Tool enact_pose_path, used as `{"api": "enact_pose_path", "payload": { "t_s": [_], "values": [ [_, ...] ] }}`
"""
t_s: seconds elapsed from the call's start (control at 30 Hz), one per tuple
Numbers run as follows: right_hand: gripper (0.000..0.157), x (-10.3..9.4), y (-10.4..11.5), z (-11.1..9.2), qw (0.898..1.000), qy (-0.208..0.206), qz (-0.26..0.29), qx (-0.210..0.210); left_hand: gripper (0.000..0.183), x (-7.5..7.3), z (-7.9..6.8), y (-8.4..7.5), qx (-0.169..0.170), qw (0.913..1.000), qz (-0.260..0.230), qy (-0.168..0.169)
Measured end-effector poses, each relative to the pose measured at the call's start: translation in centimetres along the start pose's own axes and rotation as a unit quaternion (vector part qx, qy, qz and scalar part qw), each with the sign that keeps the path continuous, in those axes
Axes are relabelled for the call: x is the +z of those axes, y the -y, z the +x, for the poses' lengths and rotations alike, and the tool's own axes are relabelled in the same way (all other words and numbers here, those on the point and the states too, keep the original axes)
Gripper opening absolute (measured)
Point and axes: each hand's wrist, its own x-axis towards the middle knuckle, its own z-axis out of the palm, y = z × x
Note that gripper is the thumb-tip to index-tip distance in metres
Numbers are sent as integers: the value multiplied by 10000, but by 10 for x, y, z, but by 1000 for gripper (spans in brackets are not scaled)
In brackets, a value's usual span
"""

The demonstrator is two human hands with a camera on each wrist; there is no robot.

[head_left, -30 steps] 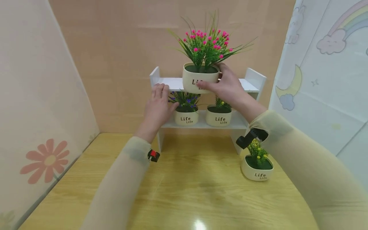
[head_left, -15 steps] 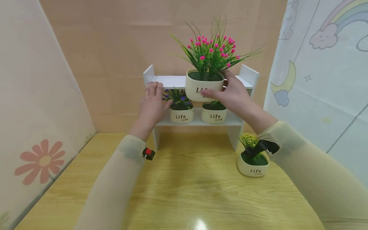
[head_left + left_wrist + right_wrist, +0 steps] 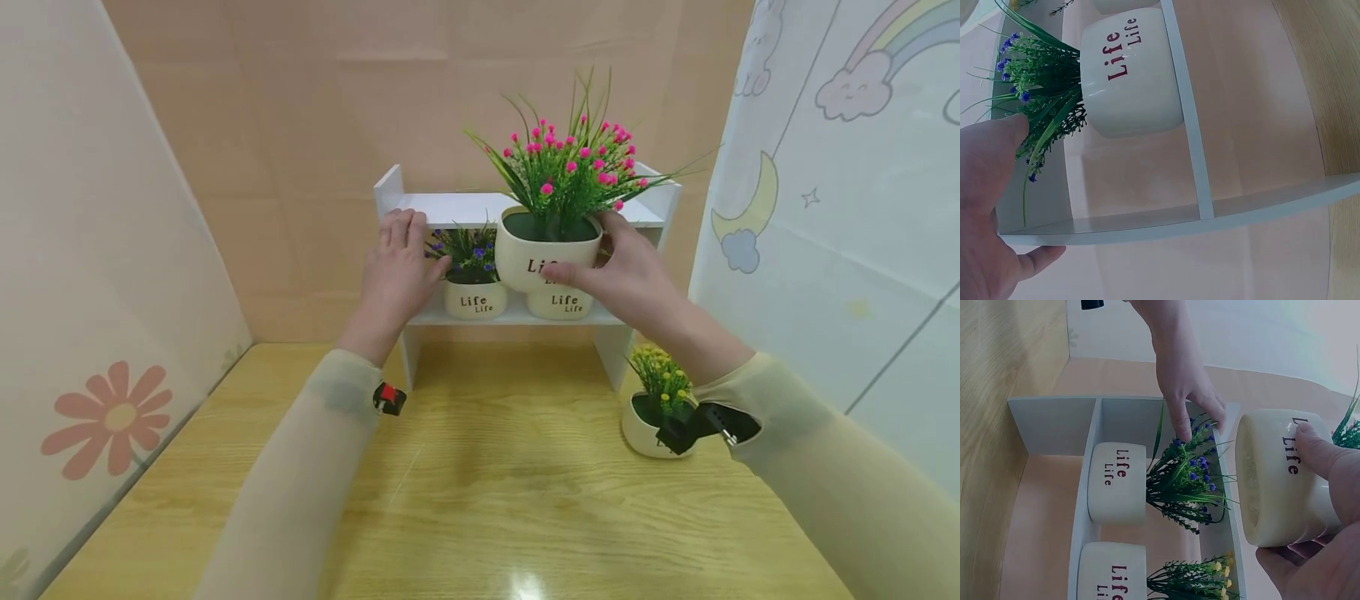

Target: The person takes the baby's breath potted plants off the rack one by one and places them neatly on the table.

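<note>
In the head view, my right hand point(image 3: 637, 271) grips a cream oval flowerpot point(image 3: 547, 254) marked "Life", its thumb across the front. Pink flowers point(image 3: 585, 158) and long green blades rise from this pot, held up in front of the white shelf point(image 3: 457, 207). The right wrist view shows the held pot point(image 3: 1285, 487) apart from the shelf. My left hand point(image 3: 397, 271) holds the shelf's upper left corner, with the thumb near a purple-flowered pot point(image 3: 476, 300). The left wrist view shows fingers of my left hand point(image 3: 985, 200) on both sides of the side panel.
A second pot point(image 3: 562, 306), with yellow flowers point(image 3: 1219, 578), stands on the lower board beside the purple one, partly hidden by the held pot. Another yellow-flowered pot point(image 3: 645, 433) stands on the wooden table point(image 3: 480, 475) at the right, partly behind my right wrist's camera.
My right hand has lowered the pink-flowered pot and brought it nearer, from the top board's height to in front of the lower right pot. My left hand stays at the shelf corner.
</note>
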Motion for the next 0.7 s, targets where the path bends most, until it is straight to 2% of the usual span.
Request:
{"api": "enact_pose_path", "payload": {
  "t_s": [0.1, 0.33, 0.6, 0.7],
  "values": [
    [101, 2, -3, -6, 10000, 8, 38, -8, 84, 0, -1, 1, 16, 10000, -39, -10],
    [105, 7, -13, -19, 9991, 161, 353, 154, 84, 0, 0, 3, 16, 10000, -21, 13],
    [90, 16, -31, -34, 9975, 350, 606, -130, 85, -4, -1, 5, -23, 9999, 22, 97],
    [90, 20, -38, -42, 9974, 355, 623, -120, 85, -6, -2, 5, -1, 9999, 67, 76]
  ]
}}
